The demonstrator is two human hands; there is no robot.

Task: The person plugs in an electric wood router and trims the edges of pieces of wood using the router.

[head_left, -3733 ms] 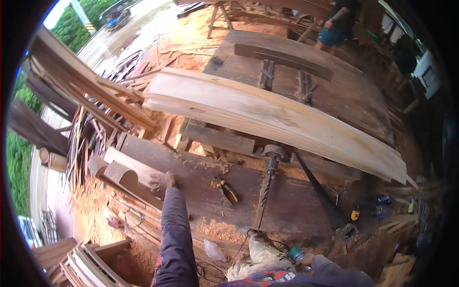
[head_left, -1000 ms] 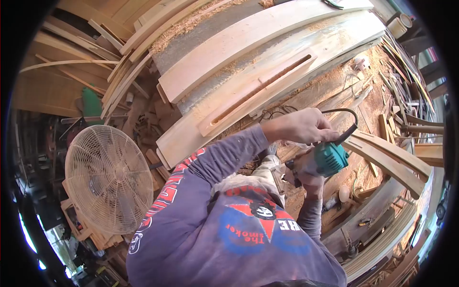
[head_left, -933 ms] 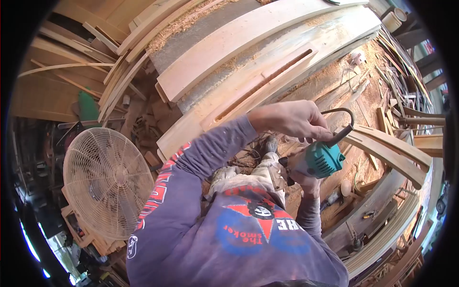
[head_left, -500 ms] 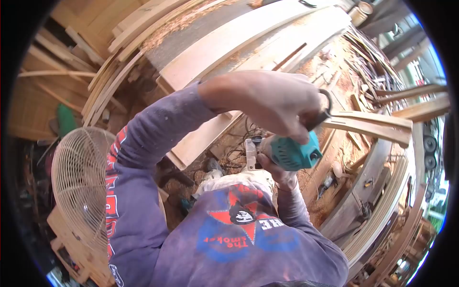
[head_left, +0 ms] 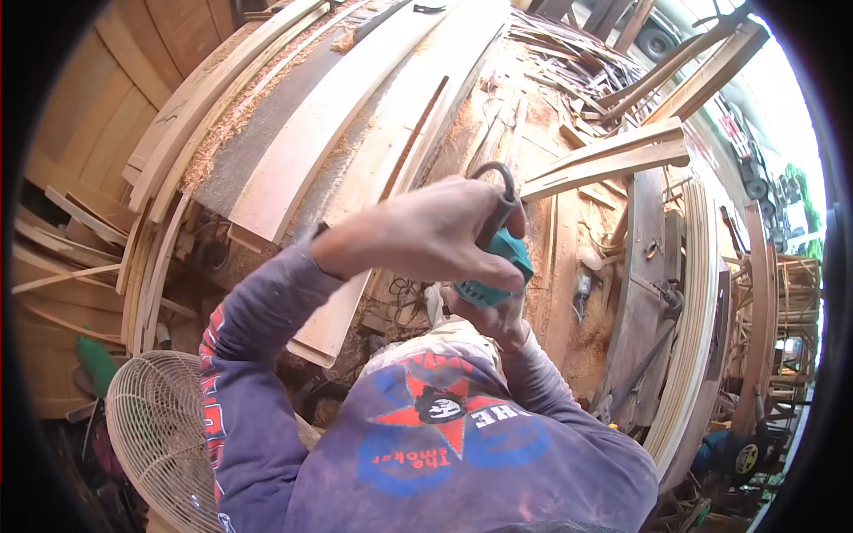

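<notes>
A teal corded power tool is held in front of my chest, and its exact kind is hard to make out. My left hand reaches across from the left and closes over its upper end, thumb on the teal housing. Close to those fingers the black cord loops up out of the tool. From below, my right hand wraps round the housing, with part of its fingers hidden behind the tool. The tool's working end is mostly hidden by my hands.
Long pale boards lie across the bench on the left. A narrow brown strip rests on one. Two joined timber pieces jut in from the right. A wire-caged fan stands at lower left. Stacked planks line the right.
My view has swung, so the boards and bench are turned and shifted left. The tool sits further left in view and is tilted differently, still in both hands.
</notes>
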